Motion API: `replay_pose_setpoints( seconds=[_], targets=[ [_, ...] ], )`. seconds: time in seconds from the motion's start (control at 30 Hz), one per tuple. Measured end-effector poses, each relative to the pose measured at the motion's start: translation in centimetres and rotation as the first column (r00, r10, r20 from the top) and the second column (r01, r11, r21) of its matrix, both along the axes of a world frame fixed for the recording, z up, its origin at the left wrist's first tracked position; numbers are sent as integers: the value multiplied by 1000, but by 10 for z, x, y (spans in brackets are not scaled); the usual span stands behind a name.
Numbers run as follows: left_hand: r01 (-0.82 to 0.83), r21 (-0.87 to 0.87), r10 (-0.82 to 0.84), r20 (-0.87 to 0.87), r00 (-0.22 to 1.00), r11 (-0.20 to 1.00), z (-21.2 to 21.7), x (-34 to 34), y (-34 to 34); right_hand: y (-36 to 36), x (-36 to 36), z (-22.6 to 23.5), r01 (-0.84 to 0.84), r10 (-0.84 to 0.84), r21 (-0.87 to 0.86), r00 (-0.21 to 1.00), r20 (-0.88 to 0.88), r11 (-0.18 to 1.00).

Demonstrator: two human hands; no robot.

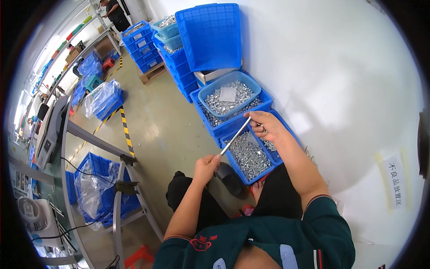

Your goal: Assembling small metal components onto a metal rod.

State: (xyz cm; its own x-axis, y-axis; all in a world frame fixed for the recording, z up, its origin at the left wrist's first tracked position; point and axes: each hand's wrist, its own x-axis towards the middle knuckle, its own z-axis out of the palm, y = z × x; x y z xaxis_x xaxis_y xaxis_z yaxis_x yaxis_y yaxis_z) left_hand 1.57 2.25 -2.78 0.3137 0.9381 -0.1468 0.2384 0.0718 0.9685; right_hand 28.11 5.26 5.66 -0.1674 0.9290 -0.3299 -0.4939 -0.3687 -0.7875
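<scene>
A thin silvery metal rod (pixel 235 137) slants up and to the right between my hands. My left hand (pixel 207 169) is closed around its lower end. At the upper tip, the thumb and fingertips of my right hand (pixel 268 127) pinch the rod; small metal pieces also show among the curled fingers of that hand. Directly under the rod stands a blue bin (pixel 229 158), split by a divider and filled with small shiny metal parts (pixel 251 159). Behind it, a light blue basket (pixel 257 92) of similar parts sits in another blue crate (pixel 215 131), with a pale square piece on top.
An empty blue crate (pixel 208 38) stands tilted on the stack behind. More stacked blue crates (pixel 141 47) line the white wall (pixel 322 67). At left are a metal-framed workbench (pixel 96 141) and plastic-lined blue crates (pixel 105 186). A person (pixel 117 15) stands far back.
</scene>
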Motion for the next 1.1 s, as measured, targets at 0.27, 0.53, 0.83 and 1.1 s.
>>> replay_pose_setpoints(
  seconds=[0.27, 0.53, 0.83, 1.1],
  targets=[
    [-7, -83, 11, 44, 999, 997, 4, 9, 3, -9, -34, -23, -347, 373, -147, 901, 222, 926],
    [-56, -126, 66, 76, 995, 990, 3, 7, 7, 6, 1, -31, -114, 70, -273, 984, -165, 955],
    [-6, -9, 6, -12, 1000, 1000, 5, -2, -1, 5, 23, -19, 53, -77, -91, 952, -296, 994],
    [5, -4, -5, -34, 999, 1000, 0, -2, -2, 7, 20, -16, 2, -17, -50, 950, -311, 999]
  ],
)
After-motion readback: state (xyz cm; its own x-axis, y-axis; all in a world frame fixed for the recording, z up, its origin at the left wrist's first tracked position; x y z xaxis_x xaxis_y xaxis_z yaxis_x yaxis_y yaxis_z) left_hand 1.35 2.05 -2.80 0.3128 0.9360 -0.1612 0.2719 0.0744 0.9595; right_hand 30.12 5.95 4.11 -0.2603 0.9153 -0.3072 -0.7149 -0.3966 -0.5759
